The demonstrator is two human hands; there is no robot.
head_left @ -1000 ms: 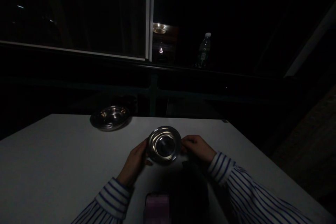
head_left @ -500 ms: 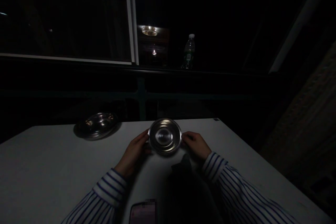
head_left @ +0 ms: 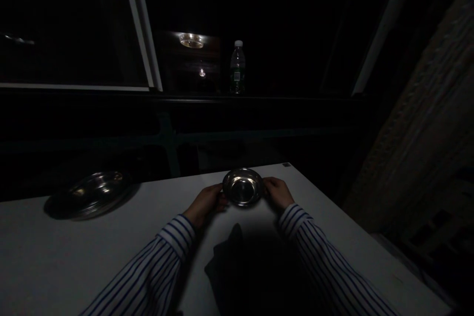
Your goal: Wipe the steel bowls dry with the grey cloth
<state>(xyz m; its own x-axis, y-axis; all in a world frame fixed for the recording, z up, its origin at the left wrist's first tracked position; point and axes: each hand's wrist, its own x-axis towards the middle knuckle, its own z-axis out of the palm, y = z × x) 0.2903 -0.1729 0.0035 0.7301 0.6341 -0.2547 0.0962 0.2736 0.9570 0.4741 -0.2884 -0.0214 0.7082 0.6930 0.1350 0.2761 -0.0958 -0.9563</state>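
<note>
A small round shiny metal bowl (head_left: pixel 243 188) is held between my two hands at the far side of the white table (head_left: pixel 148 247). My left hand (head_left: pixel 205 203) grips its left rim, some fingertips showing below the edge. On the opposite side, my right hand (head_left: pixel 277 191) has its fingers closed on the rim. The bowl's hollow faces up and toward me. Whether its base touches the tabletop, I cannot tell.
Several shiny metal dishes, seemingly stacked (head_left: pixel 91 195), lie at the table's far left edge. A plastic bottle (head_left: pixel 237 69) stands on the ledge behind. A dark shape (head_left: pixel 229 256), cloth or shadow, covers the near table. Patterned fabric (head_left: pixel 403 123) hangs at right.
The view has turned right, so the dishes and bottle appear farther left. Both hands have carried the bowl rightward, closer to the table's far right corner. The phone at the bottom has left view.
</note>
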